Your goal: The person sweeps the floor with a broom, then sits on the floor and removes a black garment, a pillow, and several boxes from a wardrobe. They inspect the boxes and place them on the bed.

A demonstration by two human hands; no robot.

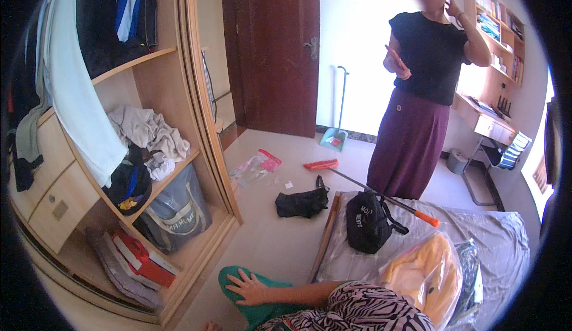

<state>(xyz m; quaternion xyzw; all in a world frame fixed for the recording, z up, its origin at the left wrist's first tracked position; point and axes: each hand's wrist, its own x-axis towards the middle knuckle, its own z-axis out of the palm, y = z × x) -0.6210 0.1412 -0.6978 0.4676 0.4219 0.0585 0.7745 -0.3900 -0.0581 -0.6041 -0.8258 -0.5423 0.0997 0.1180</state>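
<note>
My right hand (pixel 245 288) lies flat with its fingers spread on green fabric (pixel 253 314). Whether that fabric is worn or loose I cannot tell. The arm reaches in from the right, out of a black-and-white striped sleeve (pixel 378 308). Only a bit of my left hand (pixel 211 326) shows at the lower edge; its fingers are mostly cut off. Right of the sleeve, a yellow item in clear plastic (pixel 426 271) rests on the grey-covered bed (pixel 491 230). A black bag (pixel 368 222) sits farther back on it.
At left stands an open wardrobe (pixel 202 122) with clothes and a grey tote bag (pixel 176 212). A black bag (pixel 301 203), clear-and-pink plastic packaging (pixel 259 167) and a dustpan (pixel 333 139) are on the floor. A red-headed broom (pixel 381 197) leans across the bed. Another person (pixel 426 63) stands beyond.
</note>
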